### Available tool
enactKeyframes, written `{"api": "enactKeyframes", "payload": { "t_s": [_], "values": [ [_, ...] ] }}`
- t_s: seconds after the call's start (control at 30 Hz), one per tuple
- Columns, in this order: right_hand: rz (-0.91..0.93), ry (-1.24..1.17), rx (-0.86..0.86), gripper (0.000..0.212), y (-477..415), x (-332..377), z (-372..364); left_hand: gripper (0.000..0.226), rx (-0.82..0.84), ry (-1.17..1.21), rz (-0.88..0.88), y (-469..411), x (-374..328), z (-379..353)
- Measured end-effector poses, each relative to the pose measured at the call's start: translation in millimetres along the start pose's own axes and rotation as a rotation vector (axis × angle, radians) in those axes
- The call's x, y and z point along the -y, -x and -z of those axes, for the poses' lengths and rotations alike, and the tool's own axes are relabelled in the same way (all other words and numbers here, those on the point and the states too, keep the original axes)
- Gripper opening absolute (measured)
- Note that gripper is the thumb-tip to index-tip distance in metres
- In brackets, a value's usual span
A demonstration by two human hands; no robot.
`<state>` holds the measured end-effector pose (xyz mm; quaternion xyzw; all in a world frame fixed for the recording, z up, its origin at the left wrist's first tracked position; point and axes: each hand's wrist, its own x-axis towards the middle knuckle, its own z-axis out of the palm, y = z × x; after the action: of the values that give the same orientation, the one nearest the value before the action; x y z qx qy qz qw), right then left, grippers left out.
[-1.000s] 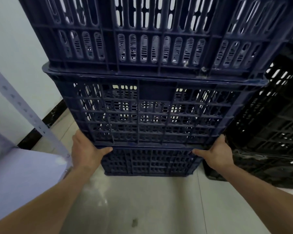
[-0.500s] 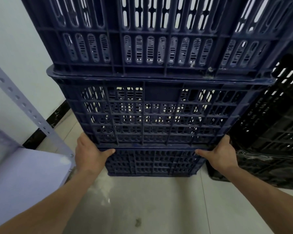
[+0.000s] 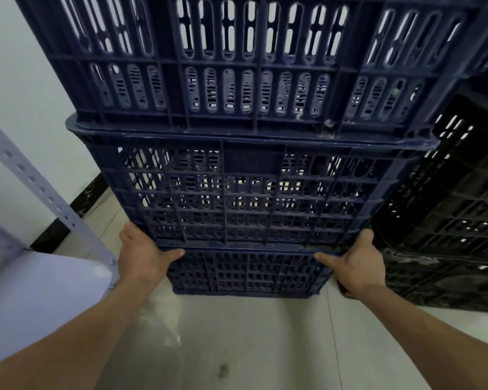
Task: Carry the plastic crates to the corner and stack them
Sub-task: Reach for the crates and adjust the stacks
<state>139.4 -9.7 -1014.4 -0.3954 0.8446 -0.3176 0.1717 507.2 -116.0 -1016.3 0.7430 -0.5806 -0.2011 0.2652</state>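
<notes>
A stack of dark blue plastic crates fills the view. The top crate (image 3: 251, 66) has tall slots and sits on a middle crate (image 3: 245, 192) with a fine grid wall. The bottom crate (image 3: 245, 274) stands on the floor. My left hand (image 3: 141, 257) grips the lower left corner of the middle crate, thumb along its bottom front edge. My right hand (image 3: 358, 263) grips the lower right corner the same way. The fingers of both hands are hidden behind the crate's sides.
A stack of black crates (image 3: 451, 220) stands close on the right, touching the blue stack. A grey metal shelf (image 3: 34, 277) with a perforated post is at the left. A white wall (image 3: 26, 94) with dark skirting lies behind. Grey tiled floor (image 3: 237, 347) spreads in front.
The view has shifted slightly closer and lower on the stack. Both hands keep the same hold on the middle crate's lower corners; the crates look unmoved.
</notes>
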Motion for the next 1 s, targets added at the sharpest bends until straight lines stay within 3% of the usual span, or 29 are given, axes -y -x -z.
{"api": "enactKeyframes", "payload": {
  "t_s": [0.1,0.17,0.23,0.3,0.43,0.63,0.83,0.9,1.0],
  "values": [
    [-0.024,0.003,0.048,0.075,-1.6,3.8,7.6,0.104,0.082,0.038,-0.04,-4.2,3.7,11.4],
    [-0.042,-0.11,0.027,0.079,-1.3,13.4,13.9,0.091,0.097,0.118,-0.072,-12.7,2.1,22.3],
    [-0.01,-0.276,-0.071,0.093,-0.6,28.3,18.7,0.073,0.043,0.315,-0.075,-15.5,-10.6,34.5],
    [0.003,-0.424,-0.14,0.097,-4.0,41.4,22.0,0.079,-0.05,0.48,-0.046,-14.7,-27.9,40.8],
    [-0.034,-0.448,-0.09,0.088,-10.5,50.0,28.8,0.065,-0.1,0.508,0.028,-6.3,-39.3,36.6],
    [-0.064,-0.322,-0.054,0.084,-10.4,51.3,37.3,0.058,-0.04,0.389,0.061,-2.2,-45.5,43.9],
    [-0.09,-0.275,0.01,0.074,-11.3,49.7,47.8,0.051,0.178,0.343,-0.029,-14.9,-31.9,62.8],
    [-0.11,-0.321,0.046,0.064,-14.3,48.9,55.2,0.036,0.21,0.42,-0.016,-19.5,-35.3,77.7],
    [-0.128,-0.669,-0.073,0.043,-18.8,55.3,75.7,0.031,0.016,0.792,0.146,-27.7,-52.1,115.1]
  ]
}}
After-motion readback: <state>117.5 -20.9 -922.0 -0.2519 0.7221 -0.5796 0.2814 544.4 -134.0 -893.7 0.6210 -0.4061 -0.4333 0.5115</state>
